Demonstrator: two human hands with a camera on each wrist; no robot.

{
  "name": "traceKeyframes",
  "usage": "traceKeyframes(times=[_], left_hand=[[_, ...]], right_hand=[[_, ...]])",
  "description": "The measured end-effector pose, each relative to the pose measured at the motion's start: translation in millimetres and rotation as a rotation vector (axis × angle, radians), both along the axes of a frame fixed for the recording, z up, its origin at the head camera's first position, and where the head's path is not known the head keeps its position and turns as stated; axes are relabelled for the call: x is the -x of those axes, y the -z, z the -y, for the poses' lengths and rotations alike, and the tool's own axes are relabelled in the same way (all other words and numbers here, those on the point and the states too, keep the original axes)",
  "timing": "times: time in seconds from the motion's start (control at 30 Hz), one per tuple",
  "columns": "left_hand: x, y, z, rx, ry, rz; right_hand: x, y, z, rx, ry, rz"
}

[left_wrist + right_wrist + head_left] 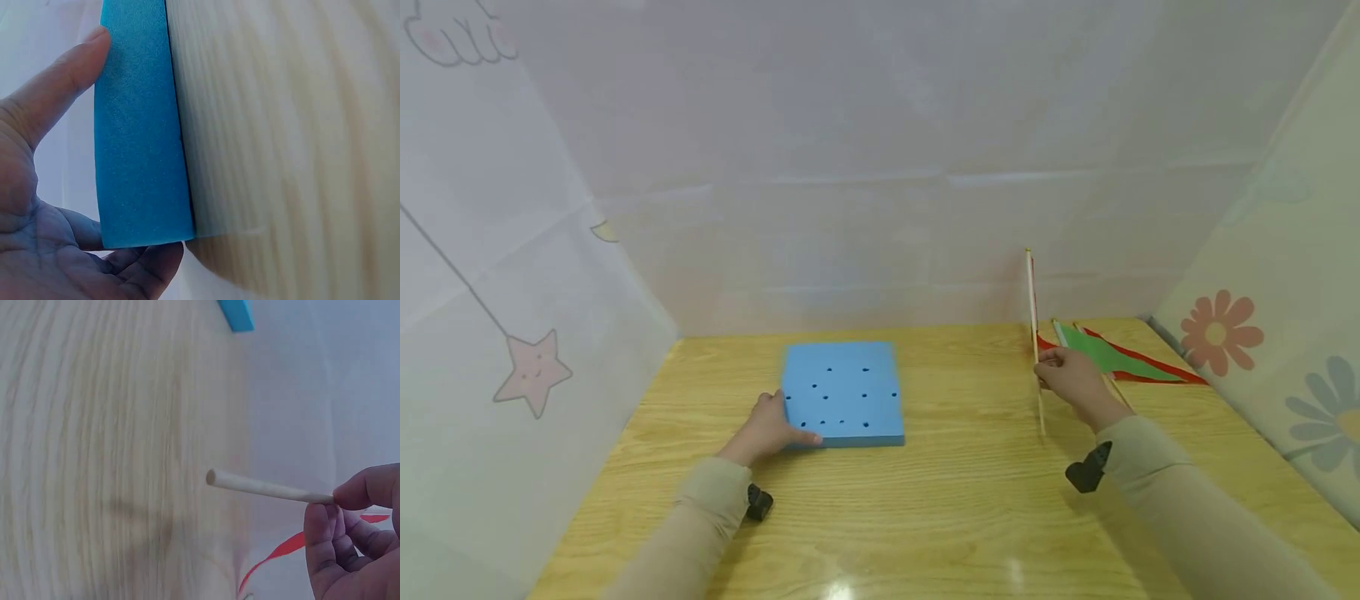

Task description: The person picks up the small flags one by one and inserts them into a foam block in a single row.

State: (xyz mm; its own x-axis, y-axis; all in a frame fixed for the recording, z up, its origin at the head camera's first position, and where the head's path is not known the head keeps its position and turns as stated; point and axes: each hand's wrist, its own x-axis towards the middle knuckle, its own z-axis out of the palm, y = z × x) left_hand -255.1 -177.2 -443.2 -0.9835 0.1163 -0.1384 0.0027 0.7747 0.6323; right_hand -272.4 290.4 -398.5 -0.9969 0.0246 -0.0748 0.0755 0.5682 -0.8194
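A square blue foam block (pixel 846 408) with several small holes in its top lies on the wooden table. My left hand (pixel 767 429) grips its near left corner, the thumb (pixel 75 72) on the front face and the fingers round the side. Right of the block, my right hand (pixel 1075 387) pinches the wooden stick (pixel 269 489) of a small flag (pixel 1031 292) between thumb and fingertips. The stick stands nearly upright, its bare lower end pointing down above the table. Red cloth shows along the stick, seen mostly edge-on.
Beside and behind my right hand, a green pennant flag (pixel 1097 348) and a red pennant flag (pixel 1157 367) lie overlapping on the table (pixel 925 517). A pale sheet (pixel 880 233) walls off the back, and printed sheets stand at both sides.
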Motion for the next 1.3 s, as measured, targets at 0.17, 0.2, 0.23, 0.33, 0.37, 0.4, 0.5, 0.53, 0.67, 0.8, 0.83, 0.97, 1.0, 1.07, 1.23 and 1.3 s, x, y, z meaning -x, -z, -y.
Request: traceKeyframes(times=[0.17,0.2,0.23,0.33,0.37,0.4,0.5,0.53,0.67,0.8,0.83,0.97,1.0,1.07,1.23,1.3], left_hand=[[0.0,-0.4,-17,0.000,0.007,-0.001],[0.1,0.0,-19,-0.002,0.006,-0.002],[0.2,0.6,-22,-0.007,0.006,-0.002],[0.8,3.1,-30,-0.011,0.004,-0.003],[1.0,3.5,-33,-0.013,0.005,-0.002],[1.2,3.8,-36,-0.012,0.009,-0.002],[1.4,3.5,-43,-0.006,0.017,-0.003],[1.7,3.2,-45,-0.004,0.018,-0.004],[1.6,1.6,-54,0.001,0.021,-0.014],[-0.5,0.4,-62,0.003,0.016,-0.025],[-1.4,0.3,-64,0.004,0.014,-0.029],[-5.0,0.2,-70,-0.002,0.000,-0.042],[-5.7,0.1,-71,-0.009,-0.003,-0.043],[-6.4,-0.2,-73,-0.019,-0.007,-0.042],[-5.8,0.4,-75,-0.020,-0.008,-0.038],[-5.5,0.8,-74,-0.016,-0.008,-0.037]], right_hand=[[7.3,0.3,14,0.064,0.036,-0.057],[8.2,0.5,16,0.075,0.037,-0.070],[9.0,0.6,19,0.086,0.038,-0.079],[10.3,0.5,28,0.099,0.038,-0.105],[10.6,0.3,31,0.104,0.039,-0.113],[10.8,-0.1,34,0.114,0.043,-0.122],[11.7,-2.2,44,0.152,0.051,-0.148],[12.2,-2.9,48,0.162,0.056,-0.156],[14.2,-4.6,63,0.173,0.082,-0.215],[15.5,-1.4,77,0.142,0.094,-0.293],[15.7,-0.1,80,0.140,0.090,-0.312],[16.8,5.5,94,0.126,0.071,-0.372],[17.2,6.8,97,0.123,0.065,-0.383],[18.3,9.6,103,0.118,0.055,-0.400],[20.1,14.6,114,0.148,0.034,-0.425],[20.6,16.3,118,0.160,0.029,-0.428]])
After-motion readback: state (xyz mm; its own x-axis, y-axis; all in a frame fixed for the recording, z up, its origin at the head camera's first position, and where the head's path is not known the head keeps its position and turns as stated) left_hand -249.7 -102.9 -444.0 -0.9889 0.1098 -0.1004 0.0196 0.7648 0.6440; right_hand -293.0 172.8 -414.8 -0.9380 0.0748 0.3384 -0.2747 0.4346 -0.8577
